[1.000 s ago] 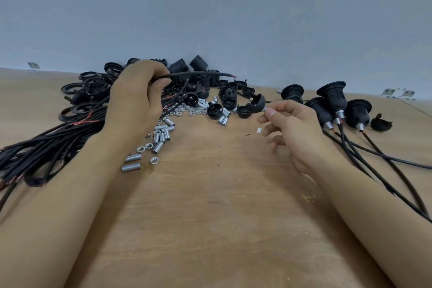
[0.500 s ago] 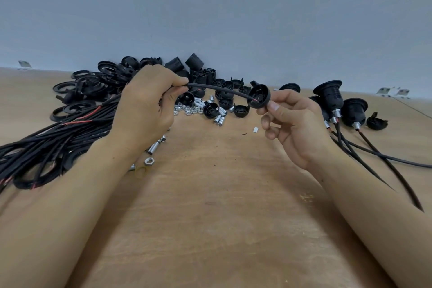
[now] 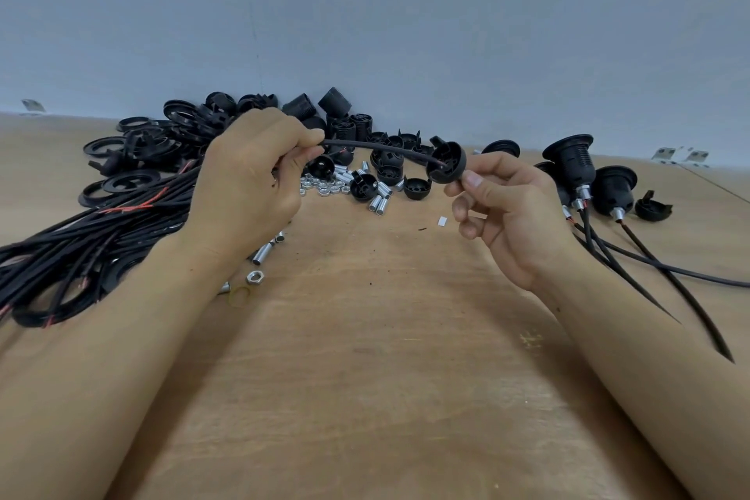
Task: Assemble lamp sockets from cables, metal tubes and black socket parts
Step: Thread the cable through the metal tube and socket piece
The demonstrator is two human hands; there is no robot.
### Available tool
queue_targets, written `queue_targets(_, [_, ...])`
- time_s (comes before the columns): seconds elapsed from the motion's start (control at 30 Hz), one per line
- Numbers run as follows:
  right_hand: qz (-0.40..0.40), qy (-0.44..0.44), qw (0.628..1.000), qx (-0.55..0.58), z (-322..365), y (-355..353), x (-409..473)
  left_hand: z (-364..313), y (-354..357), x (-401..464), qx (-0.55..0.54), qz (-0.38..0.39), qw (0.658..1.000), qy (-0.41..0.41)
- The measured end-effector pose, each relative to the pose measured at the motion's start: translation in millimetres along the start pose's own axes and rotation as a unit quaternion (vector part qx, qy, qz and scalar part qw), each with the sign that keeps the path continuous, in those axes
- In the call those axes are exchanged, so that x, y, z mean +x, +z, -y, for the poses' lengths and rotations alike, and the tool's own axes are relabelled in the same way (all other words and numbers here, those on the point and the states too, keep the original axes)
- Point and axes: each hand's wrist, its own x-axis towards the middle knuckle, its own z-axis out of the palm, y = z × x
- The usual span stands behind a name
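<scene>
My left hand [image 3: 247,191] pinches a black cable [image 3: 377,147] near its end and holds it above the wooden table [image 3: 365,357]. The cable's tip sits in the opening of a black dome-shaped socket cap [image 3: 448,163], which my right hand [image 3: 511,211] pinches between thumb and forefinger. A bundle of black cables [image 3: 89,239] lies at the left. Loose metal tubes [image 3: 379,204] and nuts [image 3: 324,188] lie behind the hands. Black socket parts [image 3: 349,122] are piled along the wall.
Several assembled sockets with cables [image 3: 584,175] stand at the right, their cables trailing toward the front right. Black rings [image 3: 130,183] lie at the far left. A loose nut [image 3: 255,277] and tubes [image 3: 266,252] sit by my left wrist. A grey wall rises behind the table.
Both hands rose off the table. My right hand picked up the socket cap and my left brought the cable's end over to it; the tip now sits in the cap's opening.
</scene>
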Motion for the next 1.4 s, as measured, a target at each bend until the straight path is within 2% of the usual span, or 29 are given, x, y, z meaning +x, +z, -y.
queue_targets(0.23, [0.0, -0.01, 1.0, -0.021, -1.3, -0.2, -0.6, -1.4, 0.1, 0.9, 0.029, -0.001, 0.999, 0.035])
queue_targets(0.33, [-0.018, -0.076, 0.991, -0.106, -1.9, -3.5, 0.3, -3.0, 0.7, -0.3, 0.026, -0.001, 0.999, 0.038])
queue_targets(0.47, [-0.053, -0.168, 0.952, -0.248, -4.0, -2.6, 0.3, -6.5, 1.5, -1.8, -0.019, 0.031, 0.999, 0.002])
queue_targets(0.6, [0.01, -0.131, 0.963, -0.237, -0.4, -0.3, -2.1, -14.6, 4.0, -4.0, -0.08, 0.085, 0.993, 0.0])
queue_targets(0.67, [0.052, -0.11, 0.942, -0.314, -3.0, -0.7, -4.2, -19.3, 8.1, -5.1, -0.09, 0.115, 0.989, 0.02])
queue_targets(0.73, [0.066, -0.116, 0.9, -0.415, -7.4, 0.0, -6.1, -23.9, 10.9, -6.3, -0.108, 0.14, 0.984, 0.009])
queue_targets(0.77, [0.058, -0.128, 0.889, -0.435, -8.1, 0.7, -5.8, -24.4, 10.7, -6.3, -0.117, 0.149, 0.982, -0.008])
queue_targets(0.87, [-0.002, -0.166, 0.903, -0.396, -2.2, -3.6, -0.7, -15.3, 5.1, -4.9, -0.091, 0.155, 0.982, -0.063])
queue_targets(0.97, [-0.051, -0.173, 0.914, -0.364, 3.6, -11.9, 5.0, 3.2, -4.8, -2.5, -0.068, 0.137, 0.982, -0.114])
queue_targets(1.03, [-0.061, -0.177, 0.906, -0.379, 3.2, -14.7, 6.3, 10.8, -9.7, -2.2, -0.057, 0.117, 0.984, -0.118])
queue_targets(1.13, [-0.023, -0.206, 0.868, -0.452, 4.6, -13.2, 4.4, 8.0, -8.6, -2.6, -0.068, 0.118, 0.986, -0.097])
queue_targets(1.3, [0.078, -0.2, 0.857, -0.468, -2.3, 0.0, -4.4, -30.3, 10.3, -2.7, -0.08, 0.163, 0.983, 0.004])
queue_targets(1.4, [0.149, -0.212, 0.836, -0.483, -0.2, 4.5, -9.8, -41.8, 18.5, -5.8, -0.099, 0.186, 0.977, 0.018])
